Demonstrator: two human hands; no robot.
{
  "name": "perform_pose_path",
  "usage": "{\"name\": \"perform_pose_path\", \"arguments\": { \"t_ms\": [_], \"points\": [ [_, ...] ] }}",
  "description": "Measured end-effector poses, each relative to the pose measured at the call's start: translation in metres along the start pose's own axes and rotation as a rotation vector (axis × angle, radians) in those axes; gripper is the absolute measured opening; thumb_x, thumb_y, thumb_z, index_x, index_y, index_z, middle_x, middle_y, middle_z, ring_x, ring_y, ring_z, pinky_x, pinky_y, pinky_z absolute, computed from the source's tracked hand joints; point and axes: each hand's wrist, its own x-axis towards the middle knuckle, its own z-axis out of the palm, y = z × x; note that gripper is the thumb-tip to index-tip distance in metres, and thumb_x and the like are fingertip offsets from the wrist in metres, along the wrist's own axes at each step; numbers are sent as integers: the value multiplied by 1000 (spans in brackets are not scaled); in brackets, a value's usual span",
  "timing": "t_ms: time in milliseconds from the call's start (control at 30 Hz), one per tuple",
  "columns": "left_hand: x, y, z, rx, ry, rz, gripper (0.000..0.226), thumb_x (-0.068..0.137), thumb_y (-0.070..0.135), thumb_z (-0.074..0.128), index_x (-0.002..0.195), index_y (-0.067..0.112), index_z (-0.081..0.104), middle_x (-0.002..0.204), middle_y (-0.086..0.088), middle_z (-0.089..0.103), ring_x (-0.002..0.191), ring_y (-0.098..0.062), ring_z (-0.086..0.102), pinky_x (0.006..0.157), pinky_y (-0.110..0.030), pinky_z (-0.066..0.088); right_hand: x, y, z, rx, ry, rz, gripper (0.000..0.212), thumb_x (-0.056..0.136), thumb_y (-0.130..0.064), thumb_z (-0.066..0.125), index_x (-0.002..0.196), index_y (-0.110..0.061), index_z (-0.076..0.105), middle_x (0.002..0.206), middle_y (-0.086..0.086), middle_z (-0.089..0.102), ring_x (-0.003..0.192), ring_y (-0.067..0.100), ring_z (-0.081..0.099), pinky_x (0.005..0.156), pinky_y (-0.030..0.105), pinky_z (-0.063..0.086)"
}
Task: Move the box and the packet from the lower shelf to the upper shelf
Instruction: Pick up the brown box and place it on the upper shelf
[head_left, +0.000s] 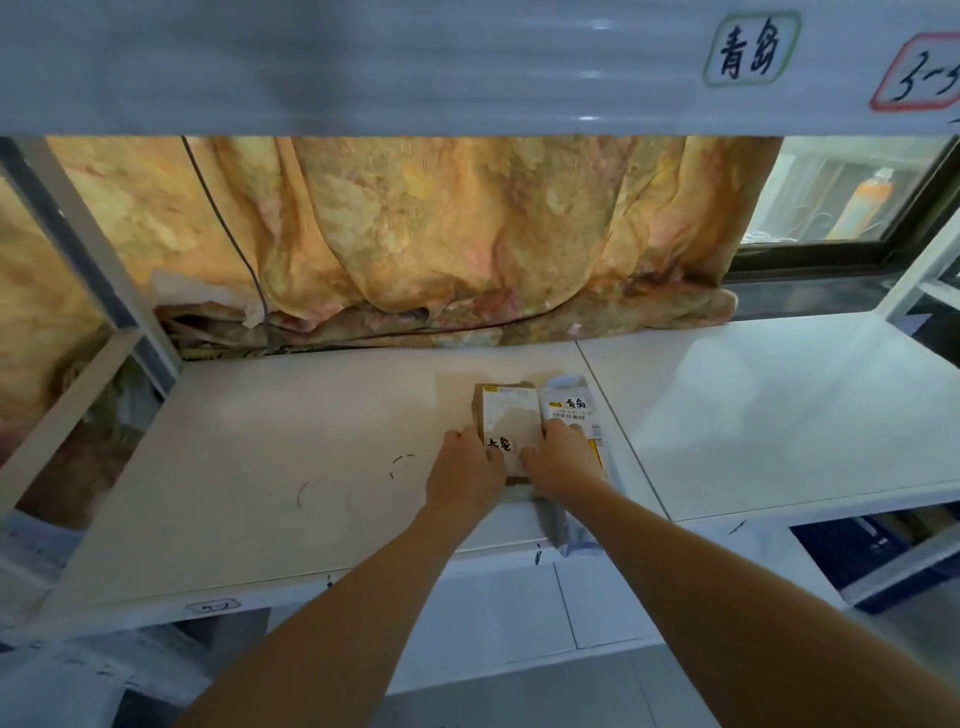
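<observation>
Both hands clasped on the box beside packet.

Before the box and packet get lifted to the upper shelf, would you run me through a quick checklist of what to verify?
1. Left hand on the box: ok, it touches the box's left edge.
2. Right hand contact: ok, it rests across box and packet.
3. Firm grip closed on either item: cannot tell.
4. Both items together: ok, they lie side by side, touching, on the lower shelf.
5. Free space on the upper shelf: cannot tell, only its front edge shows.
6. Packet fully supported: not ok, its near end overhangs the shelf front.
</observation>
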Motion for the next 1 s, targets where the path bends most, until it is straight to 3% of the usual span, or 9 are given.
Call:
{"name": "perform_pose_path", "arguments": {
  "t_ms": [167, 300, 433, 633, 767, 1000],
  "points": [
    [-16, 17, -30, -42, 78, 43, 32, 100, 22, 40, 124, 12, 58, 119, -7, 54, 94, -21, 53, 82, -36, 48, -19, -13, -24, 123, 45, -42, 32, 91, -25, 58, 121, -16, 59, 118, 8, 64, 97, 27, 66, 85, 43, 56],
    [-45, 41, -54, -45, 136, 79, 30, 99, 19, 43, 124, 13, 59, 120, -8, 55, 101, -27, 59, 82, -37, 48, -45, -19, -61, 159, 79, -75, 33, 92, -20, 54, 125, -17, 57, 121, 8, 66, 105, 28, 66, 84, 37, 54],
    [-96, 68, -65, -111, 235, 190, 36, 97, 16, 47, 131, 18, 56, 121, -5, 54, 92, -25, 63, 78, -42, 55, -85, -8, -95, 307, 197, -140, 26, 95, -28, 54, 120, -21, 56, 117, 6, 66, 96, 27, 68, 79, 40, 56],
    [-185, 123, -76, -82, 371, 316, 43, 96, 12, 46, 138, 15, 53, 130, -6, 54, 112, -27, 57, 89, -44, 52, -165, 27, -150, 453, 318, -289, 39, 95, -30, 53, 129, -11, 52, 114, 12, 66, 96, 29, 66, 79, 43, 57],
    [-240, 162, -74, -57, 414, 352, 43, 97, 12, 46, 140, 17, 50, 137, -5, 51, 120, -24, 52, 88, -37, 49, -213, 49, -196, 463, 356, -350, 22, 97, -26, 51, 115, -15, 54, 117, 12, 63, 104, 32, 61, 84, 47, 54],
    [-300, 200, -76, -99, 483, 393, 38, 95, 13, 49, 131, 23, 54, 121, -1, 57, 101, -19, 60, 85, -42, 55, -268, 68, -256, 424, 362, -437, 26, 96, -23, 55, 121, -17, 53, 123, 8, 59, 107, 27, 61, 91, 45, 53]
  ]
}}
